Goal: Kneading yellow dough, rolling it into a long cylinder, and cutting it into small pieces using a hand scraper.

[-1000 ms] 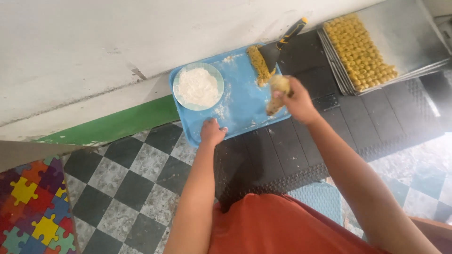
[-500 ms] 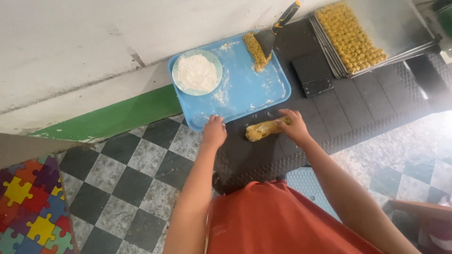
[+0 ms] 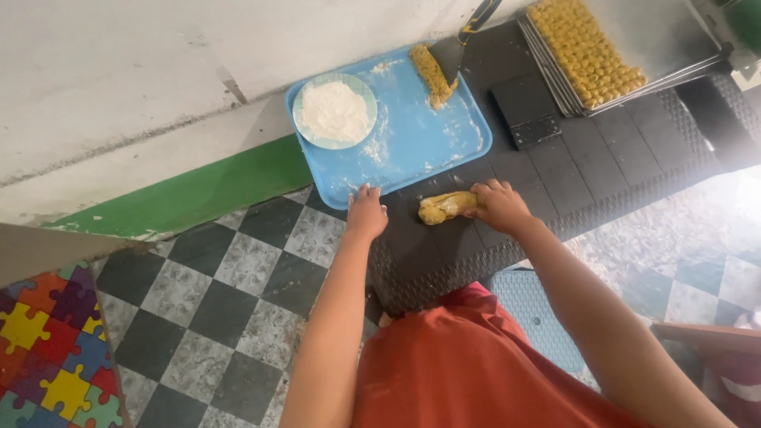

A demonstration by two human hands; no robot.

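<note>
Bright daylight, glare at right edge, soft focus throughout.

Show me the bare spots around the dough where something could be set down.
Free: black mat between scale and right hand; blue tray middle, floury. Crowded: tray's far edge with flour bowl, dough strip, scraper.

Both my arms reach out in front of me, bare and almost straight. My left hand (image 3: 366,212) lies flat with the palm down and the fingers (image 3: 365,191) spread a little, holding nothing. My right hand (image 3: 498,206) is bent at the wrist, its fingers (image 3: 482,192) curled to the left, pressing down.
</note>
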